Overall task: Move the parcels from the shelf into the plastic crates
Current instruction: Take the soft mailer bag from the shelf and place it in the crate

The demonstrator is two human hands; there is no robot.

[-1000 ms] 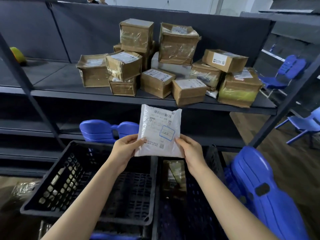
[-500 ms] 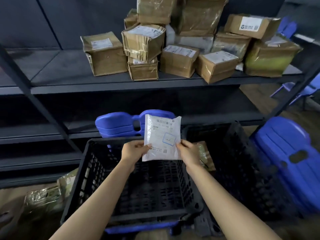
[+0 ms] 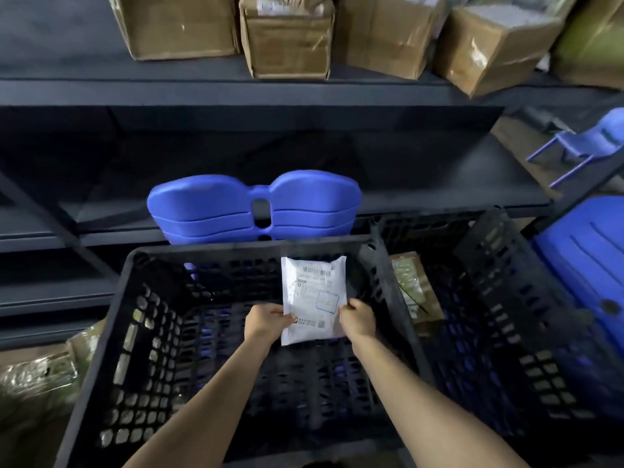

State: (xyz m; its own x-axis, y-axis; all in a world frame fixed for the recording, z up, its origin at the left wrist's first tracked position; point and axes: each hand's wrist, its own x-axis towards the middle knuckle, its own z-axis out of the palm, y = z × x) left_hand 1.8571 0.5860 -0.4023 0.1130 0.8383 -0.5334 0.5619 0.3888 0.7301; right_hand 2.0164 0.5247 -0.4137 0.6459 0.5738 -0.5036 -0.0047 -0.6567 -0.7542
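Parcel stands between left grip and right grip, each pinching a lower side edge, over black crate.

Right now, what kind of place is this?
Probably a parcel storeroom or sorting area: taped cardboard parcels on a dark metal shelf, black plastic crates below, and a barcoded white mailer held by the left hand and right hand.

Five boxes stand at twelve o'clock. Two black crates sit at six and three o'clock. One white parcel and two hands are at centre.
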